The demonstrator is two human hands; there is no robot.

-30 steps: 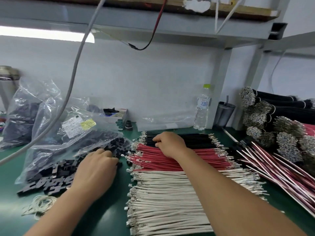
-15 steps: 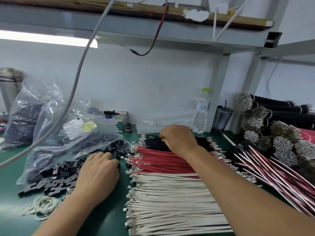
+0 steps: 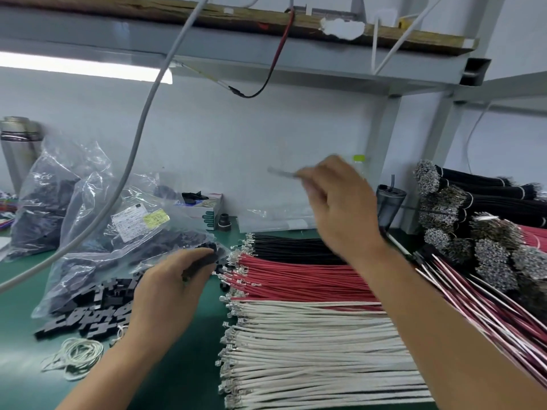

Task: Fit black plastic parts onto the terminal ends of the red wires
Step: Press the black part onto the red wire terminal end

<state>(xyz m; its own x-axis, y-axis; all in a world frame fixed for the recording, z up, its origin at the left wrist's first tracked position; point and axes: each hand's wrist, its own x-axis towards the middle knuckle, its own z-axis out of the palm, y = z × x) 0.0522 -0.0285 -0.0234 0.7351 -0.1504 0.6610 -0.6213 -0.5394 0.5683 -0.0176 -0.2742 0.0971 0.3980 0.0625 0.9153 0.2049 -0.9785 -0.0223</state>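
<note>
Red wires [image 3: 299,276] lie in a flat row on the green bench, between black wires [image 3: 290,247] and white wires [image 3: 310,350], metal terminals pointing left. My right hand [image 3: 340,208] is raised above the black wires, motion-blurred, pinching a thin wire whose pale blurred end [image 3: 279,172] sticks out to the left; its colour is unclear. My left hand [image 3: 168,294] hovers left of the red terminals and grips a black plastic part [image 3: 204,260]. More black plastic parts [image 3: 97,309] spill from a clear bag [image 3: 118,247].
A grey cable [image 3: 142,128] hangs across the left. Tied wire bundles [image 3: 473,220] and loose red-white wires [image 3: 488,306] crowd the right. A dark cup [image 3: 389,202], a small box [image 3: 211,211], a metal flask [image 3: 17,149] and rubber bands [image 3: 74,356] are also on the bench.
My right hand has lifted off the wire rows, up and to the right, with a wire pinched in it. My left hand has risen from the parts pile holding a black part.
</note>
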